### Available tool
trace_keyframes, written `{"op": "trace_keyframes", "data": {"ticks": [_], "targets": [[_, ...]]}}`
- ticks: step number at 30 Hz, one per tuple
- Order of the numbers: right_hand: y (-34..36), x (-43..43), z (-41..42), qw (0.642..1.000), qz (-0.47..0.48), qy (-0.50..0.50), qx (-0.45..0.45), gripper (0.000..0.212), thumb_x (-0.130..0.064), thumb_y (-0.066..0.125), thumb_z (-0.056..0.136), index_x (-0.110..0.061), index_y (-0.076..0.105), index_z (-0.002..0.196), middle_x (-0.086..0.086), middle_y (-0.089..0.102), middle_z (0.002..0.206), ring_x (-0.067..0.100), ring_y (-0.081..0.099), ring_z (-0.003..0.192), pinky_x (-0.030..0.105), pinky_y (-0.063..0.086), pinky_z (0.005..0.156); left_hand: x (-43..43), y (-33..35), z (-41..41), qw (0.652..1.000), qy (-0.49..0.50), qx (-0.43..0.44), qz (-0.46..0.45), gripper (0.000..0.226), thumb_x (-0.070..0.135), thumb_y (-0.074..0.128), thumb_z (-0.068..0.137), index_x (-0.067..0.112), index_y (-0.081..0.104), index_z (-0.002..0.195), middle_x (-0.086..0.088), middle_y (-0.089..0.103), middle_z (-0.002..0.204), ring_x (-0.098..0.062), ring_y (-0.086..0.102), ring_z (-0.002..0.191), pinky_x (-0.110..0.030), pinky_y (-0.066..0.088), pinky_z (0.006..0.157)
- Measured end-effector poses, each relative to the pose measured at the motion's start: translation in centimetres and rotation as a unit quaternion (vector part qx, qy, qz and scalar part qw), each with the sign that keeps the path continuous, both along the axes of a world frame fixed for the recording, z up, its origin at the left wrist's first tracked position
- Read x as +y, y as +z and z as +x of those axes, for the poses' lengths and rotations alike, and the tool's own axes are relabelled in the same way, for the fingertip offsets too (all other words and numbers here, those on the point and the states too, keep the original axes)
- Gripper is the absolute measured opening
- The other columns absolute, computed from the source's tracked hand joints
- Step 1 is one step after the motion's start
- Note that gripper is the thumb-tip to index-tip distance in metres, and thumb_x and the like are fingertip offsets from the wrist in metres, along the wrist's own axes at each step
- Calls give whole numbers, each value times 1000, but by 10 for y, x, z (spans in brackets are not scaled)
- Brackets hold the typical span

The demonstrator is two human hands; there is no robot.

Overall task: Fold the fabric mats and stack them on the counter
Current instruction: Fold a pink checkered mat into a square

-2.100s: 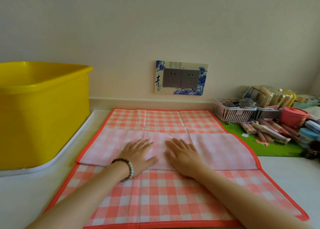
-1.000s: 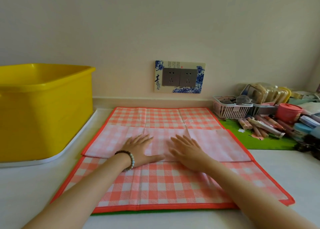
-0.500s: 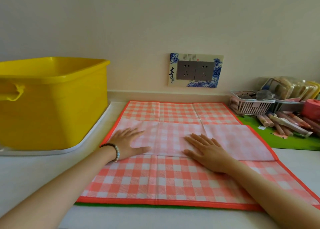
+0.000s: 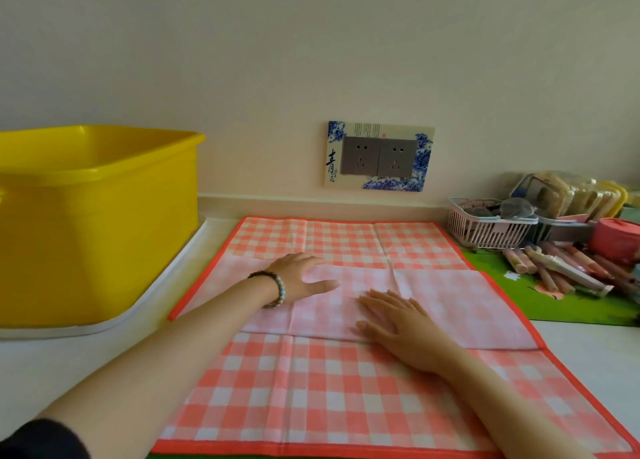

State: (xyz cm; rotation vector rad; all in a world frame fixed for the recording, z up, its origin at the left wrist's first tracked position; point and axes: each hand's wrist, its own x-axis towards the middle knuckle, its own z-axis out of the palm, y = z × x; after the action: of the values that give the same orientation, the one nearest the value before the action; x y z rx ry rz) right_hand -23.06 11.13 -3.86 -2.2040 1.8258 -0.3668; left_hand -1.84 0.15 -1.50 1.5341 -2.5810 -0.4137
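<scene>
An orange-and-white checked fabric mat (image 4: 329,389) with an orange border lies flat on the white counter (image 4: 69,372). A paler band (image 4: 450,302), the mat's folded-over part showing its underside, crosses its middle. My left hand (image 4: 298,280), with a bead bracelet on the wrist, rests flat on the left part of that band. My right hand (image 4: 398,323) lies flat, fingers straight, on the band's near edge at the centre. A green mat (image 4: 571,306) shows from under the checked one at the right.
A big yellow tub (image 4: 93,223) on a white tray stands at the left. At the right are a pink basket (image 4: 491,228), a red jar (image 4: 616,238), several tubes (image 4: 561,264) and containers. A double wall socket (image 4: 379,157) is behind the mat.
My left hand has slid further away and to the right along the pale band, and my right hand has drawn slightly nearer to its near edge. The camera has shifted.
</scene>
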Motion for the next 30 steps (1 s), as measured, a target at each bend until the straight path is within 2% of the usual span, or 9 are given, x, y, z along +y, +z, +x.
{"op": "trace_keyframes", "data": {"ticks": [4, 8, 11, 15, 17, 20, 22, 25, 30], "targets": [[7, -1, -14, 992, 24, -22, -125, 71, -59, 59, 80, -37, 32, 142, -12, 36, 147, 6, 31, 136, 22, 24, 111, -26, 3, -28, 999, 26, 1, 24, 73, 73, 42, 80, 23, 44, 133, 2, 38, 142, -19, 36, 129, -38, 33, 107], [8, -4, -19, 984, 42, -22, -169, 69, -52, 66, 79, -34, 39, 139, -16, 43, 138, -3, 43, 116, 10, 30, 93, -43, 11, -41, 998, 35, 0, 52, 55, 65, 55, 78, 19, 53, 109, -1, 54, 115, -17, 51, 96, -31, 45, 88], [7, -5, -22, 982, 46, -23, -180, 66, -50, 67, 79, -33, 41, 138, -18, 45, 133, -4, 43, 113, 10, 30, 89, -48, 17, -43, 997, 22, -36, 69, 56, 59, 57, 81, 15, 55, 115, -3, 51, 127, -21, 51, 113, -32, 41, 96], [6, -7, -20, 981, 30, -30, -191, 64, -49, 67, 79, -32, 43, 136, -19, 48, 133, -2, 46, 118, 14, 33, 97, -50, 18, -35, 993, 0, -60, 99, 80, 83, 53, 62, 22, 61, 115, 4, 53, 126, -16, 50, 116, -33, 37, 102], [6, -8, -19, 978, 18, -42, -204, 61, -48, 67, 79, -31, 46, 133, -18, 50, 132, 0, 47, 119, 16, 34, 99, -46, 17, -31, 995, -1, -2, 105, 72, 81, 60, 58, 24, 68, 102, 7, 56, 112, -12, 54, 103, -29, 42, 95], [9, -7, -15, 970, -16, -63, -236, 57, -44, 68, 80, -30, 47, 131, -18, 52, 126, -1, 47, 117, 14, 32, 95, -38, 14, -19, 987, 3, 119, 109, 59, 60, 68, 71, 21, 66, 115, 19, 48, 125, -5, 48, 116, -21, 35, 99], [10, -6, -12, 958, -52, -79, -270, 61, -43, 70, 78, -29, 46, 132, -14, 50, 132, 2, 46, 121, 15, 32, 97, -35, 8, -11, 976, 17, 196, 94, 55, 57, 68, 72, 20, 67, 112, 16, 53, 128, -3, 48, 118, -21, 33, 101], [10, -5, -10, 930, -84, -110, -340, 76, -42, 73, 74, -24, 38, 139, -7, 40, 143, 7, 37, 130, 18, 28, 101, -26, -3, 1, 939, 46, 326, 100, 21, 35, 63, 87, 19, 69, 100, 8, 63, 115, -11, 56, 114, -23, 39, 97], [15, 3, -5, 863, 7, -133, -487, 93, -35, 72, 76, -11, 18, 148, 4, 28, 153, 17, 32, 137, 23, 35, 97, -9, -17, 5, 884, 143, 440, 74, 40, 20, 53, 94, 6, 50, 131, -3, 52, 133, -14, 47, 123, -22, 35, 99]]}}
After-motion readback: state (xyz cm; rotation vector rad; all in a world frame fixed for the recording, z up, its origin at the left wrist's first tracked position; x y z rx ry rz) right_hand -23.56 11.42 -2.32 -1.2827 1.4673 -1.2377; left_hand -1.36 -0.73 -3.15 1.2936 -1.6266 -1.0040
